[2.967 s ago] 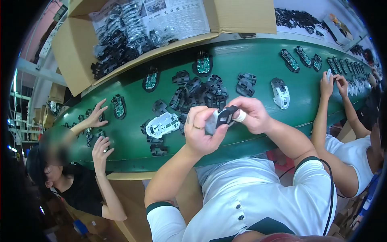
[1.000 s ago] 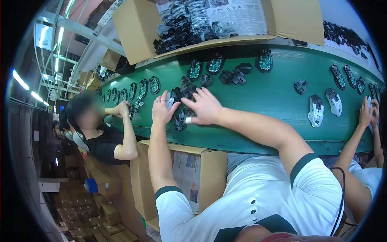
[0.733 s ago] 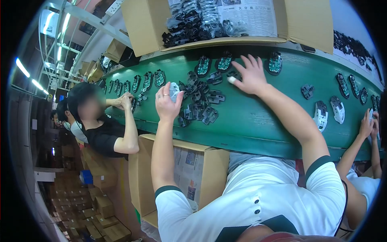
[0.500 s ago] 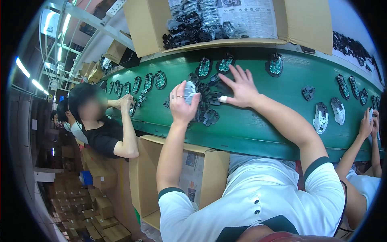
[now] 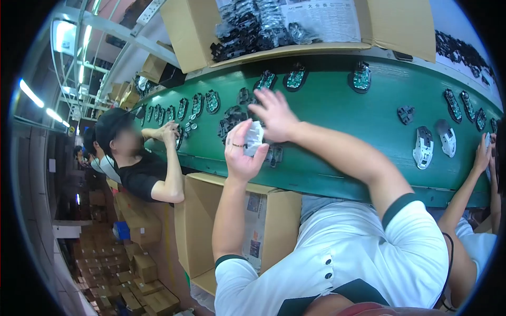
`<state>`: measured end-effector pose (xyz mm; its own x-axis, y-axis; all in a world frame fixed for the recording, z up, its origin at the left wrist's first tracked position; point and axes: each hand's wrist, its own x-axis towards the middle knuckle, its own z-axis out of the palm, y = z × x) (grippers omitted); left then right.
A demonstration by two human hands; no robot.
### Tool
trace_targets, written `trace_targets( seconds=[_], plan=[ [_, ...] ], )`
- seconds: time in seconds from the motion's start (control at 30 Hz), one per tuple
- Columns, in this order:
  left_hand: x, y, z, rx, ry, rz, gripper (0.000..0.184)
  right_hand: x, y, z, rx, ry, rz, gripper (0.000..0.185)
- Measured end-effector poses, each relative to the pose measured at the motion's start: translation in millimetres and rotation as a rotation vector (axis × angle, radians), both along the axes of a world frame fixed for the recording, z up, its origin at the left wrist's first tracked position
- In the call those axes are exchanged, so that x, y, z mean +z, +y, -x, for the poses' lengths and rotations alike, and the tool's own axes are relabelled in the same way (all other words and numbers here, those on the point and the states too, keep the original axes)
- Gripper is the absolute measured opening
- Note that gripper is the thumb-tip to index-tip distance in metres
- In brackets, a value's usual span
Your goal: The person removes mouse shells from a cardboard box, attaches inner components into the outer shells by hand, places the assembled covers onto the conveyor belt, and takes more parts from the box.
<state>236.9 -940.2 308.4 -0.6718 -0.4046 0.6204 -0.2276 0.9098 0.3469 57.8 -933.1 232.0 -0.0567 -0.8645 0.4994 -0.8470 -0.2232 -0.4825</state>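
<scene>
My left hand (image 5: 242, 154) holds a light grey plastic shell (image 5: 254, 138) between thumb and fingers, above the near side of the green work surface (image 5: 337, 147). My right hand (image 5: 276, 115), with white tape on a finger, is spread over the right side of a pile of black plastic parts (image 5: 231, 120); what lies under its palm is hidden. One black part (image 5: 274, 156) lies just right of my left hand. Beyond my hands stand mouse bases with green circuit boards (image 5: 295, 77).
An open carton (image 5: 316, 51) with bagged black parts stands behind the surface. Two white shells (image 5: 424, 147) and a black part (image 5: 406, 115) lie at right. A co-worker in black (image 5: 139, 174) sits at left; another's hands (image 5: 482, 155) are at right. A carton (image 5: 283, 221) stands below the near edge.
My left hand has stayed shut on the grey shell and shifted slightly right. My right hand has moved left, from the pile's right side onto it, and the black parts sit closer together.
</scene>
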Motion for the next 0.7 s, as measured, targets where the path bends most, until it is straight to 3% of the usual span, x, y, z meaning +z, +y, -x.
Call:
trace_targets(
  seconds=[0.1, 0.2, 0.37, 0.47, 0.53, 0.63, 0.7],
  plan=[
    [14, 19, -17, -0.126, -0.224, -0.105, 0.06, 20, 54, 63, -0.108, 0.081, 0.045, 0.064],
    [-5, 33, -22, -0.274, -0.386, -0.154, 0.061, 40, 129, 129, -0.451, 0.225, -0.253, 0.068],
    [-16, 31, -3, -0.193, -0.573, -0.057, 0.06, 28, 228, 183, -0.876, 0.189, -0.777, 0.079],
    [-25, 7, 1, -0.07, -0.62, 0.008, 0.061, -14, 247, 174, -0.845, 0.203, -0.556, 0.056],
    [-20, -8, 0, 0.01, -0.66, 0.061, 0.06, -13, 238, 149, -0.589, 0.119, -0.306, 0.045],
    [-3, -19, 6, 0.13, -0.487, -0.086, 0.058, -4, 208, 111, -0.327, 0.087, -0.144, 0.041],
    [8, -25, 16, 0.129, -0.349, -0.291, 0.053, 7, 188, 96, -0.221, -0.184, -0.067, 0.039]
  ],
)
